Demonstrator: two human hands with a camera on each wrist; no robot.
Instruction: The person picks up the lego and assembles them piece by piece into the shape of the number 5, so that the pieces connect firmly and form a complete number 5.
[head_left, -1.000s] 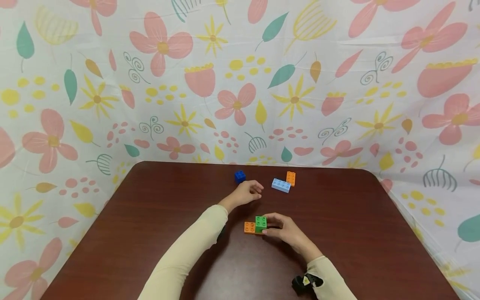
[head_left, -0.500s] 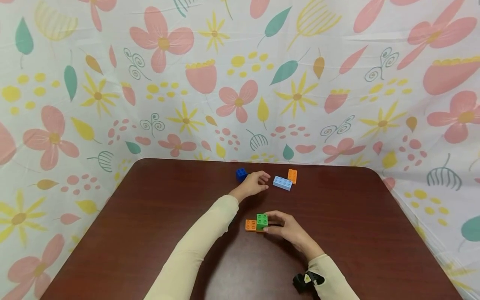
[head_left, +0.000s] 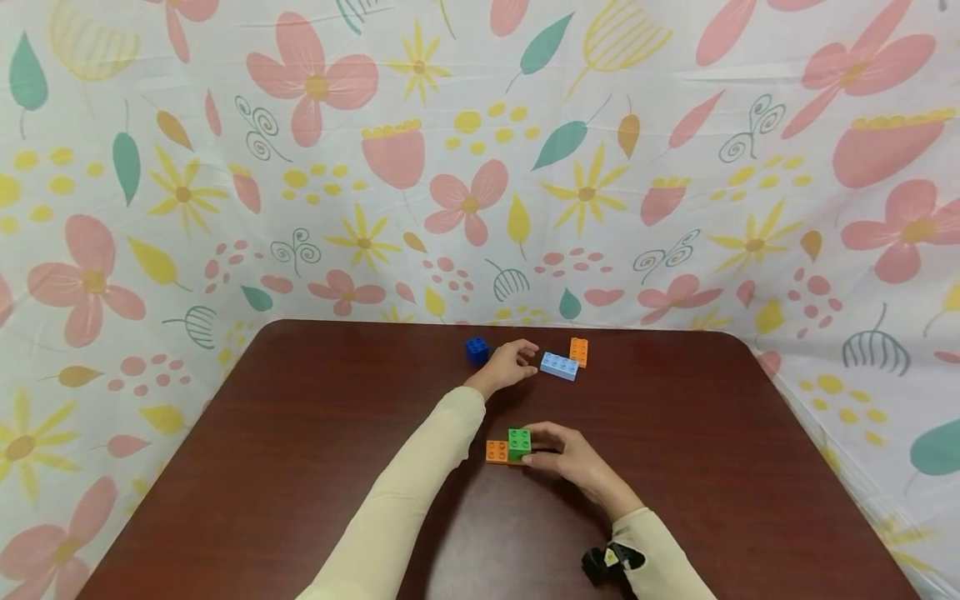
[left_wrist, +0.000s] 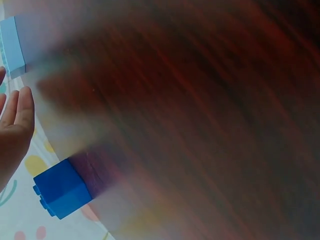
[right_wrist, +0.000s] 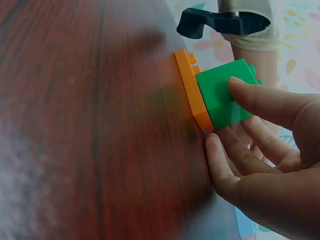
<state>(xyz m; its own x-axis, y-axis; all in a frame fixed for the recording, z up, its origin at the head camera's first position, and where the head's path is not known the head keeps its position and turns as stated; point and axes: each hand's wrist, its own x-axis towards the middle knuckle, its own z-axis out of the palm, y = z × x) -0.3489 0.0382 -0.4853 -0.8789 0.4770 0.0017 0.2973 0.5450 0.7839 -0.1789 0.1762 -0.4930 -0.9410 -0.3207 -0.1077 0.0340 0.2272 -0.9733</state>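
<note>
Head view: left hand (head_left: 510, 367) is loosely parted, empty, just beside the light blue brick (head_left: 559, 366) on the table (head_left: 675, 433). Left wrist view: not touching; probably light, stiff plastic, I'd pinch its long sides. Right wrist view: right hand (right_wrist: 280, 187) pinches the green brick (right_wrist: 215, 95) atop an orange brick (right_wrist: 190, 92).

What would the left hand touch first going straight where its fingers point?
Probably the light blue, rectangular plastic brick just ahead of the left hand, though the hand's height above the dark reddish-brown table is unclear.
</note>
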